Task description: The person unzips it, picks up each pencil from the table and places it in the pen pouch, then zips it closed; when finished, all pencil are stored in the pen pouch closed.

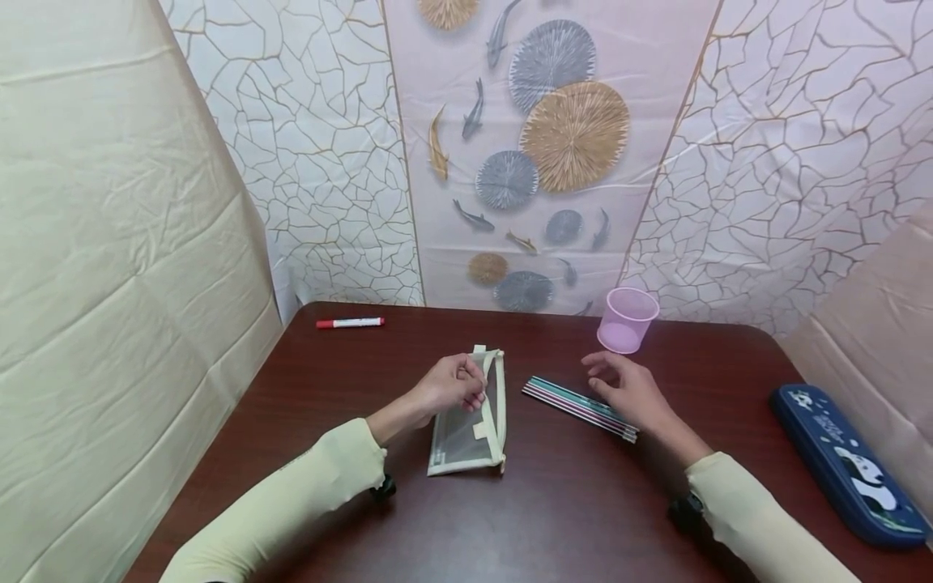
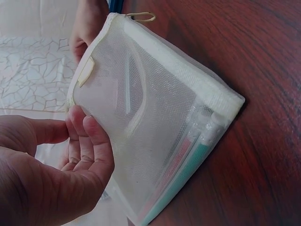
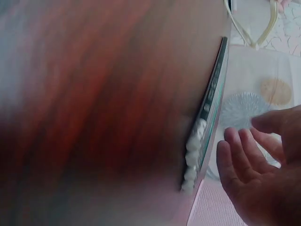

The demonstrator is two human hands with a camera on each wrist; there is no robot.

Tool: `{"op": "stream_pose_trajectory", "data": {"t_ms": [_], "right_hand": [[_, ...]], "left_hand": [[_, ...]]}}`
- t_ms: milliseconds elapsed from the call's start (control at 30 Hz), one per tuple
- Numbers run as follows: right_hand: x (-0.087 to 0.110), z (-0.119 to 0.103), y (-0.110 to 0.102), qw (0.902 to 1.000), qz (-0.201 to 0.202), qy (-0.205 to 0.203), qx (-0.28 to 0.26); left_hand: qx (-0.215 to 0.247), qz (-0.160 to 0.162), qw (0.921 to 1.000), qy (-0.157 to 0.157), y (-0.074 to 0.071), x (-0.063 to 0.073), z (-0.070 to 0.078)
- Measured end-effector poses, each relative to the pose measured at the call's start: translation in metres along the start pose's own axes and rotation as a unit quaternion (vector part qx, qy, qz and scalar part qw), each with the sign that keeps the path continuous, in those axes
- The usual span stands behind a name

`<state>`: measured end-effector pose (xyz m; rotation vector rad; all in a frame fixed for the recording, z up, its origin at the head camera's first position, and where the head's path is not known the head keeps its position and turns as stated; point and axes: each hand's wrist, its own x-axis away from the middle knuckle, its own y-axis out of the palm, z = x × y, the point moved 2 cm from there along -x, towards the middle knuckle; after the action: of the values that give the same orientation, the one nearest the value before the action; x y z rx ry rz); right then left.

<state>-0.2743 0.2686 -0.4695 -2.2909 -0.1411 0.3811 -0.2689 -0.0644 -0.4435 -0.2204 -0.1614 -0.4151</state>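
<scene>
My left hand pinches the upper edge of a cream mesh zipper pouch, its mouth parted along the zipper. In the left wrist view, a pink pencil and a teal pencil show through the mesh along the pouch's lower side, white ends near the corner. To the right of the pouch, several pencils lie side by side on the table. My right hand hovers by their far side with fingers loosely bent, holding nothing. In the right wrist view its fingers are apart from the pencils.
A pink mesh cup stands at the back, beyond my right hand. A red-and-white marker lies at the back left. A navy panda pencil case is along the right edge of the brown table. Patterned cloth hangs behind.
</scene>
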Motion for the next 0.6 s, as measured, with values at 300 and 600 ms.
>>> {"op": "stream_pose_trajectory", "data": {"t_ms": [300,600], "right_hand": [[-0.0035,0.0086,-0.0015,0.9921,-0.100,-0.066,0.037],[-0.0042,0.0057,0.0021,0.9893,-0.098,-0.091,0.058]], "left_hand": [[0.004,-0.003,1.0000,-0.001,0.0011,0.0005,-0.0011],[0.006,-0.004,1.0000,-0.003,0.0003,0.0015,-0.0001]]}}
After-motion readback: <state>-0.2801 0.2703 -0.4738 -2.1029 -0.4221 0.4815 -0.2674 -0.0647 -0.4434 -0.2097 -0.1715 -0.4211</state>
